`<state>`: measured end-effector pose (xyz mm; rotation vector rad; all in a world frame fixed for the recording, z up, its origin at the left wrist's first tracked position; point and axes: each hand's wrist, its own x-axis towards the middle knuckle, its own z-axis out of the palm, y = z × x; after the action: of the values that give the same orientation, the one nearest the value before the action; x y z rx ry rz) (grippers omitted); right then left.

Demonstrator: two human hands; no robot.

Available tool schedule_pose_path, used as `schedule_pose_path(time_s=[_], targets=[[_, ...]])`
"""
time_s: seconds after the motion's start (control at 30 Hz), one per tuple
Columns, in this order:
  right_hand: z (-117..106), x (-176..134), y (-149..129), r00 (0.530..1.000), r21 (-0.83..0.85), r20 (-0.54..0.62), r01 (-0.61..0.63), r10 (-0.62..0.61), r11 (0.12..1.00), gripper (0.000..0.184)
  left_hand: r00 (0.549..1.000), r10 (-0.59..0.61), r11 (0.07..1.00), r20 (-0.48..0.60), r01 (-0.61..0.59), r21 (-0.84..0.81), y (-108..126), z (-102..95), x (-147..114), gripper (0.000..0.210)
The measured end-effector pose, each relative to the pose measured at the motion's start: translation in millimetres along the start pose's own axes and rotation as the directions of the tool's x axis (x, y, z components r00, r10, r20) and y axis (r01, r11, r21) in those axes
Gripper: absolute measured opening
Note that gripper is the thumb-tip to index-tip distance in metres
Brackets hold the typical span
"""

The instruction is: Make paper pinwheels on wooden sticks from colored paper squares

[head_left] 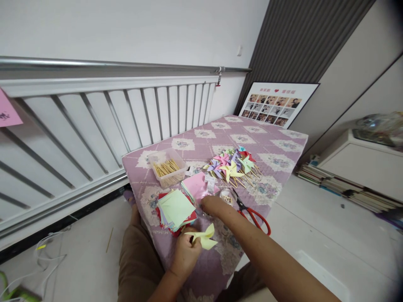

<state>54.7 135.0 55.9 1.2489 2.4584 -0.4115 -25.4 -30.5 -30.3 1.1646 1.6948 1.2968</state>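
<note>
Yellow paper pinwheel (208, 237): the left hand (186, 251) is pinching it above the near end of a flowered purple tablecloth (217, 272). Apart from it, the right hand (214, 205) is reaching down, its fingertips hidden, so whether they are gripping anything cannot be told. Just right of that hand, a round clear tub (233, 196) is holding small pale pieces (227, 198). Farther left, a translucent box (179, 160) is holding many thin sticks (166, 167). Nearer, coloured paper squares (178, 207) are lying stacked; finished pinwheels (231, 167) are resting beyond the tub.
</note>
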Motion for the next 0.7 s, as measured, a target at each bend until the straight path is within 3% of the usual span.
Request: schedule_pose_path(time_s=[0.1,0.23,0.37,0.43,0.53,0.7], targets=[[-2,2,8,0.998,0.098,-0.014,0.057,-0.056,0.994,0.028,1.000,-0.004,1.000,0.007,0.004,-0.002,-1,-0.2,0,0.013],[-6,4,17,0.988,0.281,-0.144,0.090,-0.051,0.956,0.024,0.999,-0.034,0.999,0.021,0.034,-0.028,-1,0.3,1,0.012],[-10,-3,22,0.957,0.525,-0.289,0.141,0.020,0.839,0.013,0.998,-0.053,0.997,0.014,0.054,-0.052,-1,0.5,1,0.012],[-9,-12,22,0.936,0.659,-0.346,0.199,0.059,0.725,0.012,0.998,-0.064,0.995,0.004,0.064,-0.076,1,-0.5,1,0.014],[0,-32,18,0.918,0.831,-0.381,0.285,0.115,0.478,0.013,0.995,-0.101,0.988,-0.003,0.100,-0.117,5,-3.1,2,0.016],[32,-78,8,0.926,0.952,-0.305,0.301,0.221,0.054,0.040,0.978,-0.208,0.964,-0.030,0.200,-0.175,12,-6.4,4,0.013]])
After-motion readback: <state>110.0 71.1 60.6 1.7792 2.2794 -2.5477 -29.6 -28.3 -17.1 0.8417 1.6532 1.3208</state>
